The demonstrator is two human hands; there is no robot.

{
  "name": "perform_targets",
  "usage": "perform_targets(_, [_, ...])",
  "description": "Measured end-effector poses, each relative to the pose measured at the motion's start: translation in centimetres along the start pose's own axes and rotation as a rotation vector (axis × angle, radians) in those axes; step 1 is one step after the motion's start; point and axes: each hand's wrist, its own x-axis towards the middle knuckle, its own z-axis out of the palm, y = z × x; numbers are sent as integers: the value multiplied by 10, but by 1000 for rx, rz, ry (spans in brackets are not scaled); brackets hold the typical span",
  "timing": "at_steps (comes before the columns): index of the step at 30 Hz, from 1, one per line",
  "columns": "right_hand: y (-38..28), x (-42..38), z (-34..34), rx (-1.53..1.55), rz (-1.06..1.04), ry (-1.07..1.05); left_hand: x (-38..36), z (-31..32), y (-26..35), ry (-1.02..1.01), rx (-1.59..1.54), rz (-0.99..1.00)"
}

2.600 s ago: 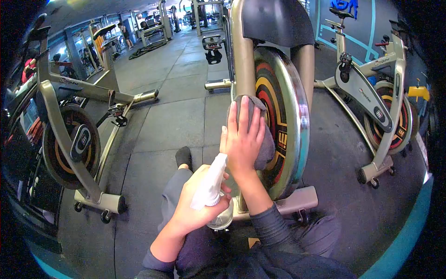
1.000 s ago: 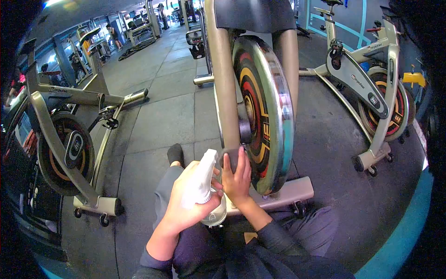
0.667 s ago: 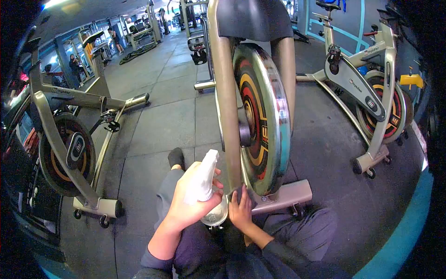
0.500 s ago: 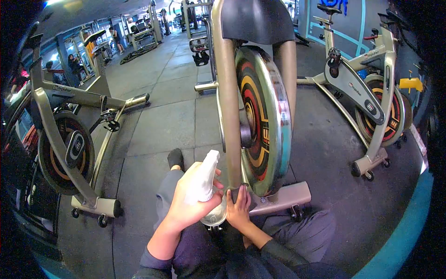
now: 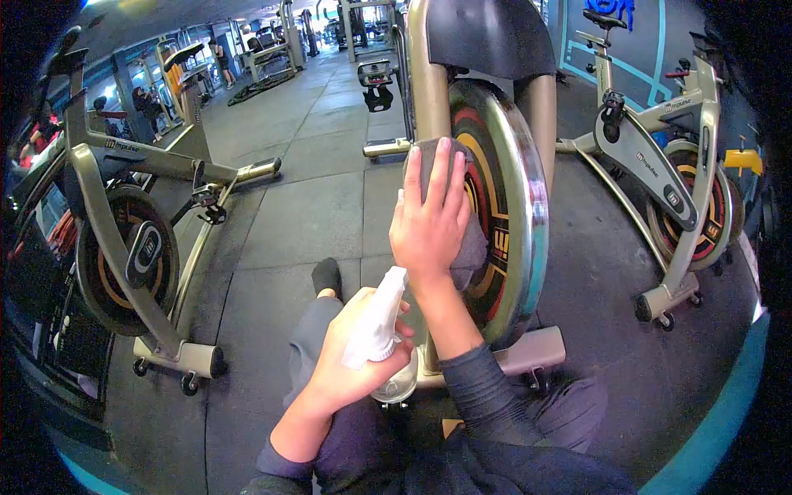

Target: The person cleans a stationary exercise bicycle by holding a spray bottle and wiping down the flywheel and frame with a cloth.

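R hand [image 5: 429, 223] flat, fingers up, arm extended; L hand [image 5: 351, 359] fisted, low.

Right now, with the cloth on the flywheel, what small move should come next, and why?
Probably slide the right hand and its grey cloth down the flywheel face. The cloth lies flat on the upper part, with the lower face uncovered. The left hand holds the spray bottle, aimed away.

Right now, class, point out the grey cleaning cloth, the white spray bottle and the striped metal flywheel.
grey cleaning cloth [image 5: 473, 247], head view, lower edge showing below the right hand.
white spray bottle [image 5: 375, 326], head view, its trigger head.
striped metal flywheel [image 5: 516, 206], head view, its shiny rim.
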Motion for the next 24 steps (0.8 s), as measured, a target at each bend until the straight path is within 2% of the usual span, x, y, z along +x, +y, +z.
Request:
perform_targets(7, [20,-56,-8,36,-99,-86,0,-1,0,-2,-18,29])
perform_targets(10, [28,-111,-17,18,-187,-201,2,4,6,96,39,88])
perform_targets(13, [39,-178,-18,-4,-197,-257,3,5,6,93,63,126])
perform_targets(15, [48,-217,-27,55,-183,-402,3,4,4,90,53,121])
perform_targets(20, [64,-291,-42,126,-189,-506,1,5,7,96,-19,53])
perform_targets(22, [66,-294,-45,159,-193,-583,0,4,8,107,-75,28])
perform_targets(24, [67,-288,-44,186,-200,-552,0,3,4,89,-27,66])
